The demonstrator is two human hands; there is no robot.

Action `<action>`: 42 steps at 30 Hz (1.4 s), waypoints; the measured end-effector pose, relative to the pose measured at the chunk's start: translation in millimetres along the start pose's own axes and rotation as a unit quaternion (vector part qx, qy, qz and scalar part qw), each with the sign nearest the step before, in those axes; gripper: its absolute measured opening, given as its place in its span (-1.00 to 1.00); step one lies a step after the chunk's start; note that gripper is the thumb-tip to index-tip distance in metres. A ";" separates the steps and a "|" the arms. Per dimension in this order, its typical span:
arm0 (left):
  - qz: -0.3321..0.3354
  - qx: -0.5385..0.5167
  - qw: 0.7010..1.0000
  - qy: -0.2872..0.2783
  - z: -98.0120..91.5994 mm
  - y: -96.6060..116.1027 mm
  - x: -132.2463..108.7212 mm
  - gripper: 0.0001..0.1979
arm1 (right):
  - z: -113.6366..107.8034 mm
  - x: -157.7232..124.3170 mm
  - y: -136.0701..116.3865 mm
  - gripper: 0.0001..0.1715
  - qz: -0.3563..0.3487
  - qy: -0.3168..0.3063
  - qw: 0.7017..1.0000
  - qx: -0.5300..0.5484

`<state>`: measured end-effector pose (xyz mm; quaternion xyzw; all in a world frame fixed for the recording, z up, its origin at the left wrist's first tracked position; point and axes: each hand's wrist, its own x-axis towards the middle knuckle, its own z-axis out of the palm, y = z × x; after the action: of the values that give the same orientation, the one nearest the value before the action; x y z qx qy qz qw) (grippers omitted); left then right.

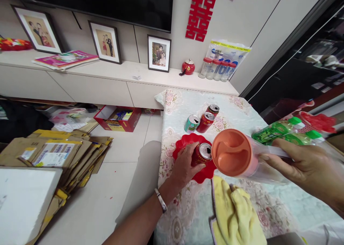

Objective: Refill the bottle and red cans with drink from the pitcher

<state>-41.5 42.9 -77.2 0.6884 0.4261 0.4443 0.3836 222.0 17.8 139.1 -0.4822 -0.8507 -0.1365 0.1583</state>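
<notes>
My left hand point(185, 162) is wrapped round a dark red drink can point(203, 152) with an opened top, over a scalloped red plate point(199, 177). In my right hand point(301, 166) is the handle of a clear plastic pitcher point(264, 168) with an orange lid point(231, 152). The pitcher is tilted, its lid end close to the can. Whether any liquid is flowing I cannot tell. Behind the plate stand a green can point(191, 123), a red can point(205, 122) and a darker can point(213, 110), all opened. Nearer me a crumpled yellow cloth point(238, 212) lies on the tablecloth.
Green bottles point(282, 128) lie or stand to the right, beside a red basket point(305, 119). The flowered tablecloth point(182, 216) covers the table. Flattened cardboard point(88, 155) and a red box point(118, 119) are on the floor to the left. A cabinet point(107, 80) runs along the wall.
</notes>
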 end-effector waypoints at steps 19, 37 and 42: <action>0.009 -0.007 1.000 -0.004 -0.8 0.0 1.1 -0.17 | 2.0 -1.2 5.5 -0.42 -0.010 -0.008 1.000 -0.011; 0.001 -0.002 1.000 -0.007 -1.2 0.1 2.7 -0.18 | 1.5 -2.1 4.6 -0.44 -0.007 -0.011 1.000 -0.001; 0.005 -0.005 1.000 -0.004 -1.3 0.5 2.2 -0.18 | 0.4 -2.7 4.1 -0.45 -0.004 -0.016 1.000 -0.001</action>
<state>-42.1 44.9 -75.8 0.6899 0.4189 0.4461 0.3868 226.7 17.9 138.0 -0.4809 -0.8550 -0.1307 0.1438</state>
